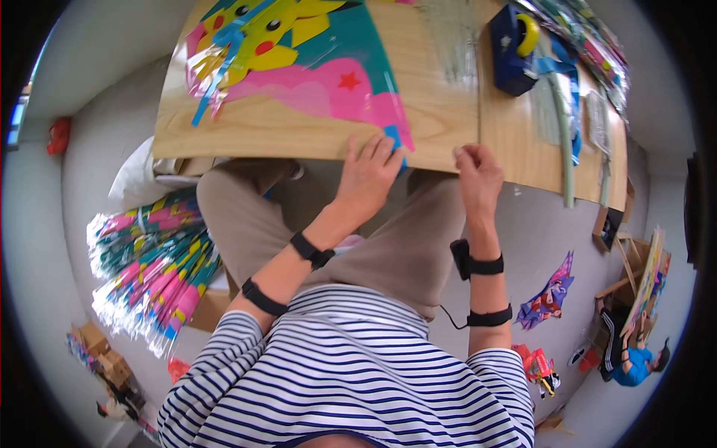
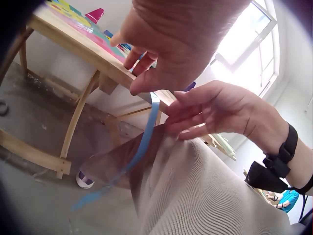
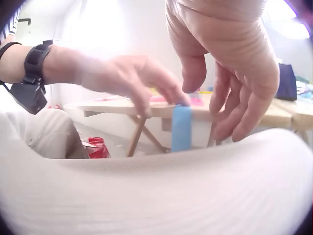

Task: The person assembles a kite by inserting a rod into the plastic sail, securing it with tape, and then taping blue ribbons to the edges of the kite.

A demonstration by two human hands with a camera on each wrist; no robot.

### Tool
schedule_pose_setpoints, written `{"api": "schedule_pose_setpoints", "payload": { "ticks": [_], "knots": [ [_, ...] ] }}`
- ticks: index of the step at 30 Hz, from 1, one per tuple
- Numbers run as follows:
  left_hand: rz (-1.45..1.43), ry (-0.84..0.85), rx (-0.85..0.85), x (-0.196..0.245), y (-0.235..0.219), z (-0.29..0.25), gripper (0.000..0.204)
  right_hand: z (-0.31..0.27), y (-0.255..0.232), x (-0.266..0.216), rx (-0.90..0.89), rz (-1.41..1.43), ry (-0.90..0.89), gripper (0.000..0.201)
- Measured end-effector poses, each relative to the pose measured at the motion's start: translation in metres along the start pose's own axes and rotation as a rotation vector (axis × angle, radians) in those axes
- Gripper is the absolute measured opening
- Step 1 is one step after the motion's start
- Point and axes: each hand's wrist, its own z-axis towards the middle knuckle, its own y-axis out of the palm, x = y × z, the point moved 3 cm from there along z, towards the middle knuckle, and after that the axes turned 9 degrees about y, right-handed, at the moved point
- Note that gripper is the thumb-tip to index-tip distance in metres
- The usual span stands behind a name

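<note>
Left hand (image 1: 366,179): fingers nearly straight and slightly spread, tips on the top of a blue strip (image 3: 181,128) at the near edge of the desk (image 1: 429,97). Thumb stands apart from the strip; no pinch seen.
Right hand (image 1: 480,179): at the same edge, to the right of the left fingers. Fingers loosely curled, thumb apart from them, nothing seen between.

Strip: runs from under the left fingertips over the desk edge. Long axis close to vertical just below the fingers, then curving off; free end points down toward the floor.
Printed sheet (image 1: 299,93): flat on the desk, beyond the left fingers. Its narrow pink corner points at the person and meets the strip beside the left fingertips; right edge slants away from there.

Containers: tape dispenser (image 1: 508,67), beyond and to the right of the right fingers, carries a yellow roll (image 1: 528,35). Cardboard box (image 1: 209,310), on the floor left of and behind the left fingers; contents cannot be made out. Bundled colored film (image 1: 149,261) lies beside it.
</note>
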Motion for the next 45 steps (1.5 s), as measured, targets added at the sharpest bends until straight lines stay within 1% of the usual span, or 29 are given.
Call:
{"api": "schedule_pose_setpoints", "payload": {
  "ticks": [2, 4, 7, 10, 13, 17, 20, 23, 27, 28, 31, 34, 37, 40, 43, 45],
  "knots": [
    [0.008, 0.004, -0.009, 0.0, 0.0, -0.001, 0.061, 0.063, -0.033, 0.005, 0.188, 0.118, -0.062, 0.025],
    [0.011, 0.005, -0.015, 0.001, 0.0, -0.001, 0.061, 0.127, -0.062, 0.001, 0.26, 0.334, 0.02, 0.032],
    [0.005, -0.002, -0.013, 0.003, -0.004, -0.001, 0.06, 0.184, -0.085, -0.022, 0.17, 0.558, 0.125, 0.039],
    [-0.005, -0.003, -0.004, 0.004, -0.006, -0.001, 0.06, 0.208, -0.088, -0.042, -0.07, 0.456, 0.257, 0.038],
    [0.004, -0.002, -0.004, 0.004, -0.005, -0.001, 0.061, 0.225, -0.084, -0.05, -0.075, 0.334, 0.349, 0.034],
    [0.003, 0.001, -0.008, 0.003, -0.004, -0.002, 0.062, 0.23, -0.086, -0.048, -0.086, 0.418, 0.308, 0.026],
    [0.003, -0.002, -0.016, 0.001, -0.002, -0.002, 0.062, 0.223, -0.093, -0.039, -0.07, 0.604, 0.274, 0.018],
    [0.008, 0.003, -0.019, 0.002, -0.002, -0.003, 0.062, 0.217, -0.09, -0.022, -0.118, 0.595, 0.263, 0.023],
    [0.028, 0.003, -0.014, 0.004, -0.003, -0.002, 0.062, 0.201, -0.073, -0.004, -0.106, 0.606, 0.281, 0.018],
    [0.027, 0.001, -0.013, 0.004, -0.003, -0.002, 0.061, 0.201, -0.068, 0.003, -0.134, 0.666, 0.338, 0.02],
    [0.023, -0.002, -0.01, 0.005, -0.005, -0.002, 0.06, 0.19, -0.056, 0.02, -0.24, 1.125, 0.392, 0.028],
    [0.025, -0.001, -0.008, 0.004, -0.003, -0.002, 0.058, 0.169, -0.042, 0.034, -0.189, 1.446, 0.623, 0.036],
    [0.031, 0.0, -0.009, 0.002, 0.0, -0.004, 0.057, 0.158, -0.041, 0.029, -0.263, 1.413, 0.517, 0.041],
    [0.027, 0.008, -0.005, 0.004, -0.002, -0.003, 0.057, 0.161, -0.043, 0.008, -0.23, 1.479, 0.506, 0.032],
    [0.029, -0.001, -0.006, 0.004, -0.003, -0.002, 0.057, 0.182, -0.036, 0.009, -0.241, 1.382, 0.396, 0.02],
    [0.034, -0.011, -0.02, 0.005, -0.004, -0.002, 0.057, 0.202, -0.03, 0.024, -0.153, 1.347, 0.462, 0.013]
  ]
}}
